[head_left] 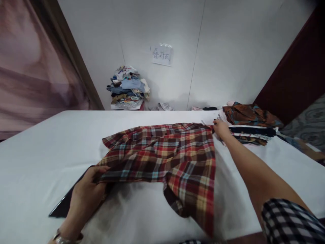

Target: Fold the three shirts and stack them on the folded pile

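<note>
Lower left: left hand (87, 191), fingers clamped on plaid shirt (167, 156) edge over a dark board (62, 206). Shirt mid-frame on white surface (45, 149), spread, unfolded. Right hand (220, 128) pinches far corner beside folded stack (250, 130). Clothes heap (128, 88) upper centre.

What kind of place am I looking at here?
Probably a clothes-folding workroom: a plaid shirt spread on a white table, folded garments stacked at the right, and a heap of clothes by the wall.

Plaid on white

The shirt (167, 152) is checked in red, brown, yellow and blue; the table (40, 152) is covered in white; the sleeve (291, 220) is black-and-white checked.
</note>
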### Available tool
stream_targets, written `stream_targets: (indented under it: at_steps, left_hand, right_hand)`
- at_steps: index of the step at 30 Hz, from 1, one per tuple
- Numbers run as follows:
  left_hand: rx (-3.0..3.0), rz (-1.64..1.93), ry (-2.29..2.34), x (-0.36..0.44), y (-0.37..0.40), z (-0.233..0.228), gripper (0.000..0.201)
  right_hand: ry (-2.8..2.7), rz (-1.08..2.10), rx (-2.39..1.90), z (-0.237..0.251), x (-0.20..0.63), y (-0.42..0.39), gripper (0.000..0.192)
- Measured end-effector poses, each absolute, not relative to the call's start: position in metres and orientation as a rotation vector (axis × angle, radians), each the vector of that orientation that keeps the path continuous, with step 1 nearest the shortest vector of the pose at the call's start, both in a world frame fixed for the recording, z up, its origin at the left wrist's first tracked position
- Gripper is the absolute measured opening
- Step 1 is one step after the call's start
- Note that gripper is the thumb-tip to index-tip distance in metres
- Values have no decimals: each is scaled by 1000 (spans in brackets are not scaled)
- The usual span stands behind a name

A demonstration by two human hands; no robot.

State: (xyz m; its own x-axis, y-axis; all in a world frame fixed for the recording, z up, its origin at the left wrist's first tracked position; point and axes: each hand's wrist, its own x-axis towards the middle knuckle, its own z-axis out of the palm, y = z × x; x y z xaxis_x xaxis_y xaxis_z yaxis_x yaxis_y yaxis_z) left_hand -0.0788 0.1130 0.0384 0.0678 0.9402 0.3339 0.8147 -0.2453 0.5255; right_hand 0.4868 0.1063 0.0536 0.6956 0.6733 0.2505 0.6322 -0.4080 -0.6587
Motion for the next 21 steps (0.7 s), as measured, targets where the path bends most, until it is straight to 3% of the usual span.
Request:
stream_targets:
  at_steps: [4,9,16,21]
  left_hand:
    - [2383,865,1595,-72,118,26,29]
    - [2608,819,1522,-73,118,17,38]
    - [2543,672,1531,-96,104,7,40]
    - [2495,636,1532,-103,97,-5,39]
  right_hand:
    - [-995,-82,-2169,58,513,93,37]
    - [-1182,-109,-1987,15,469,50,33]
    - [-795,620,-2023,-10,388,-89,67]
    - [-751,872,-1718,-8,319,-144,77]
